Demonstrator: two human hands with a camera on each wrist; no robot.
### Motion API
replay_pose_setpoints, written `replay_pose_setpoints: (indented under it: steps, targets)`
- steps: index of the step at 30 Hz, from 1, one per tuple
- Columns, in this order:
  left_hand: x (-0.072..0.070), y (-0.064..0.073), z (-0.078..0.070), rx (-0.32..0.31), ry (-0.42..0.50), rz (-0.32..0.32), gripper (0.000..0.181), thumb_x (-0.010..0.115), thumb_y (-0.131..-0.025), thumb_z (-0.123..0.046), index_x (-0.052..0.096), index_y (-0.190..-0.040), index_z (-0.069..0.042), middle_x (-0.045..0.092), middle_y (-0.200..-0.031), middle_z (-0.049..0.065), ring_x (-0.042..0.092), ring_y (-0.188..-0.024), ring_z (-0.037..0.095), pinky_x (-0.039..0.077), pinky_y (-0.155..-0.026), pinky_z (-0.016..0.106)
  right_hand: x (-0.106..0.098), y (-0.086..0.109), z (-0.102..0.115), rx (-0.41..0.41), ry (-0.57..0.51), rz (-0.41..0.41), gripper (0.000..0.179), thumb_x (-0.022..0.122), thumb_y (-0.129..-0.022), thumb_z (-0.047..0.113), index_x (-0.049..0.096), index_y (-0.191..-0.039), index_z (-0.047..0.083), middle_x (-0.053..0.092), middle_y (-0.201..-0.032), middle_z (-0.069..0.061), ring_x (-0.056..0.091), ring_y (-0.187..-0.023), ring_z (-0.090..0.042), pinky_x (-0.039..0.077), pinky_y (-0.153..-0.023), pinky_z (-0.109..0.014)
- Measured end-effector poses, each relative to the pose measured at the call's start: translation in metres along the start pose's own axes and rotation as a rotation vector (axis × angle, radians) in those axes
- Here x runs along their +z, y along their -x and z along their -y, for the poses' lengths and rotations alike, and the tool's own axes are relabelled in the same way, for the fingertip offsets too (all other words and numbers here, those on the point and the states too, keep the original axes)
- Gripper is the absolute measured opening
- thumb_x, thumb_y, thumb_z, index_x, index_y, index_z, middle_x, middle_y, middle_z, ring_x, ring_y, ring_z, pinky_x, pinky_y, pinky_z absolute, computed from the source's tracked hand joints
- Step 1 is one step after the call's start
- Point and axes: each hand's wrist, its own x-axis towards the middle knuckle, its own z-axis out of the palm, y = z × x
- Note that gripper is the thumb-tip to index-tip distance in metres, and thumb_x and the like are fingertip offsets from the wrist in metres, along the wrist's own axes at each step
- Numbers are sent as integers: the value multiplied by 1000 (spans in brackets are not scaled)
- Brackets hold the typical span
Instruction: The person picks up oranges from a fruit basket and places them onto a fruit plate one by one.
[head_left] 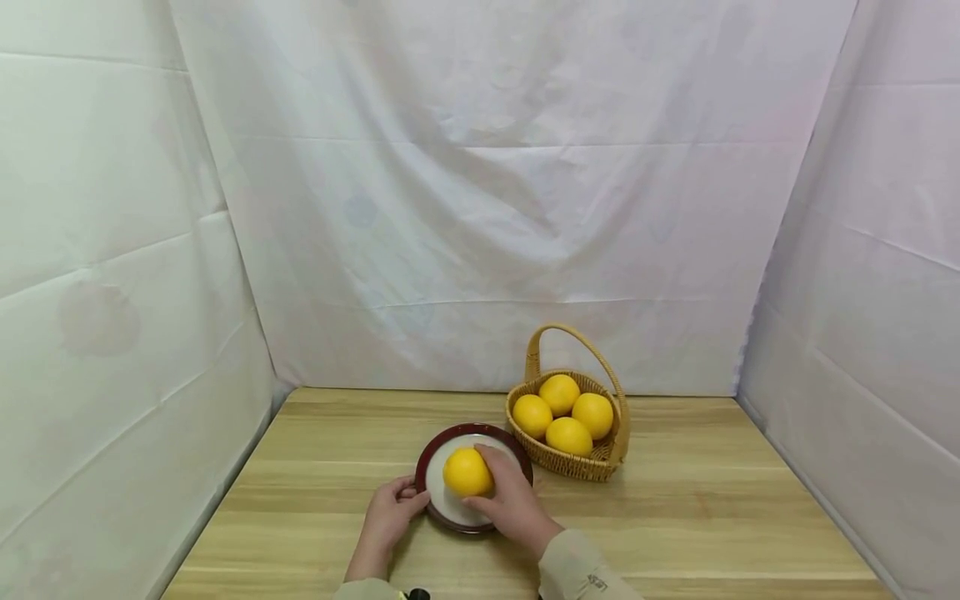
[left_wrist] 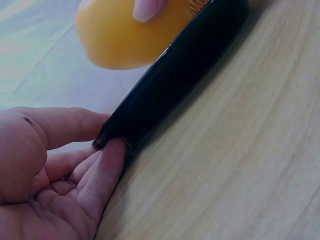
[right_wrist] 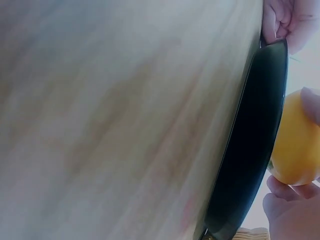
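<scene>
A round plate (head_left: 442,512) with a dark red rim and pale middle lies on the wooden table. At its left edge my left hand (head_left: 392,512) pinches the rim, thumb above and fingers beneath in the left wrist view, where the plate's dark outer side (left_wrist: 175,75) shows. My right hand (head_left: 513,502) grips a yellow orange (head_left: 467,472) over the plate, fingers on its far side and thumb on the near side. In the right wrist view this orange (right_wrist: 295,142) sits between the thumb and fingers, just beyond the plate's rim (right_wrist: 250,145).
Behind the plate to the right stands a wicker basket (head_left: 570,465) with a tall arched handle, holding several more oranges (head_left: 568,437). It is close to the plate's rim. White cloth (head_left: 495,208) hangs at the back and both sides of the wooden table (head_left: 712,500).
</scene>
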Motion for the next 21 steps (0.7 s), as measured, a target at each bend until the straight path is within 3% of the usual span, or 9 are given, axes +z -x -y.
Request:
replay_pose_setpoints:
  steps: [10, 21]
  targets:
    - [-1, -1, -3, 5, 17, 9, 52, 75, -89, -13, 58, -132, 10, 67, -104, 14, 63, -90, 16, 54, -80, 30, 2, -2, 3, -27, 75, 41, 79, 77, -89, 34, 38, -154, 13, 45, -155, -5, 46, -140, -24, 39, -115, -50]
    - [-1, 1, 0, 4, 16, 9, 53, 75, -89, -14, 58, -133, 10, 67, -105, 13, 62, -91, 15, 54, -79, 28, 4, 1, 6, -11, 82, 78, 82, 79, -88, 32, 37, -156, 16, 42, -157, -4, 48, -138, -24, 41, -113, -51]
